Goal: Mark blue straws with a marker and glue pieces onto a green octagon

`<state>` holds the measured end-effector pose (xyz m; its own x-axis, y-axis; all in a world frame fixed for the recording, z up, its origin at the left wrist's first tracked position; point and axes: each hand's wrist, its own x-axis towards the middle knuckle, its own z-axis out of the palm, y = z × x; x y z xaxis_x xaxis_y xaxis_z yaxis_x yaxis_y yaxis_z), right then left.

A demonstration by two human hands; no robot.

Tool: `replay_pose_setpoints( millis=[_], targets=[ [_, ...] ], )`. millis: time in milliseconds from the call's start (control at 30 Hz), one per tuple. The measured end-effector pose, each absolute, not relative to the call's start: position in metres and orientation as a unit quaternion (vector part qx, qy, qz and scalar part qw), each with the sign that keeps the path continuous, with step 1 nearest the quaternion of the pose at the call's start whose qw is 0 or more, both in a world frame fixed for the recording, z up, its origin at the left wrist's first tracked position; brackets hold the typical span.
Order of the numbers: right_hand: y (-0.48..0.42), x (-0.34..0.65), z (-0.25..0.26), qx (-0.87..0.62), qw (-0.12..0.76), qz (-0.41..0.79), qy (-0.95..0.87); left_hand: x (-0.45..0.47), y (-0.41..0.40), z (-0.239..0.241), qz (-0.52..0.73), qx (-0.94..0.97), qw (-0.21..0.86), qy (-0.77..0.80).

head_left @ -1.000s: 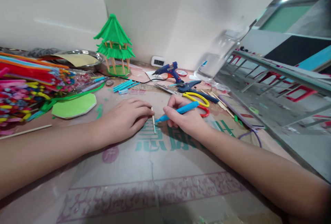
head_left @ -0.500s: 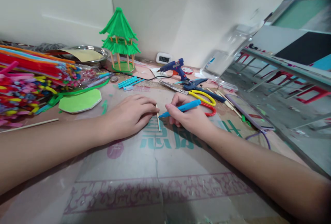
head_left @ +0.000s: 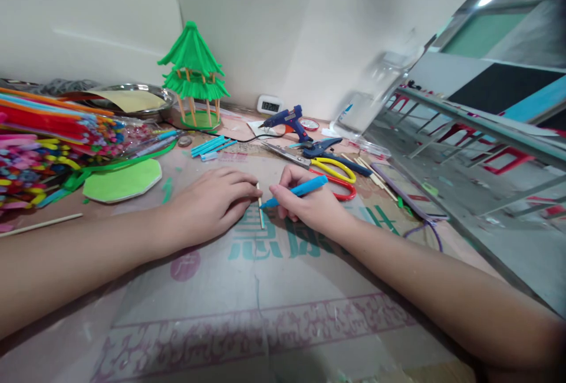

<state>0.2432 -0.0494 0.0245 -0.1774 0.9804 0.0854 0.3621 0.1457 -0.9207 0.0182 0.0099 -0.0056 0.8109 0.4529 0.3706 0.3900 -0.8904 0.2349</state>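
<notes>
My left hand (head_left: 221, 200) rests on the cardboard, its fingertips closed on a short thin wooden stick (head_left: 261, 215) that points toward me. The lower part of the stick is partly coloured blue. My right hand (head_left: 300, 197) grips a blue marker pen (head_left: 303, 187) like a writing tool, its tip touching or very close to the stick. Just beyond my right hand lie scissors (head_left: 333, 169) with yellow and red handles. Several blue-coloured sticks (head_left: 212, 146) lie in a small pile beyond my left hand.
A green-roofed model pavilion (head_left: 193, 76) stands at the back, near a white digital clock (head_left: 270, 103) and a blue glue gun (head_left: 289, 121). Pipe cleaners (head_left: 48, 135) and a green octagonal piece (head_left: 124, 181) lie left. Pliers (head_left: 322, 147), a phone (head_left: 409, 191) and a plastic jug (head_left: 362, 106) are right.
The whole view has shifted, so things appear slightly further left and lower. Between my hands, the marker tip has moved slightly nearer the stick; both grips are kept.
</notes>
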Motion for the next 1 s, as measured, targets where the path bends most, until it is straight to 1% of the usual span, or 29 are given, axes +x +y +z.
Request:
replay_pose_setpoints(
  millis=[133,267,400,667,867,1000],
  targets=[
    [-0.0484,0.2445,0.0223,-0.504,0.373,0.408,-0.664,0.0184,0.0103,-0.0069,0.221,0.948,0.072,0.218],
    [-0.0479,0.2442,0.0224,-0.5,0.401,0.404,-0.653,0.018,0.0103,-0.0077,0.219,0.947,0.078,0.221],
    [-0.0473,0.2465,0.0236,-0.494,0.434,0.372,-0.655,0.0179,0.0092,-0.0077,0.223,0.944,0.084,0.227],
    [-0.0525,0.2474,0.0264,-0.485,0.455,0.373,-0.647,0.0185,0.0091,-0.0057,0.249,0.941,0.11,0.202],
    [-0.053,0.2428,0.0273,-0.49,0.418,0.374,-0.668,0.0188,0.008,-0.0028,0.249,0.942,0.122,0.187],
    [-0.0521,0.2425,0.0271,-0.487,0.41,0.375,-0.673,0.0185,0.0068,-0.0011,0.253,0.942,0.128,0.179]
  ],
)
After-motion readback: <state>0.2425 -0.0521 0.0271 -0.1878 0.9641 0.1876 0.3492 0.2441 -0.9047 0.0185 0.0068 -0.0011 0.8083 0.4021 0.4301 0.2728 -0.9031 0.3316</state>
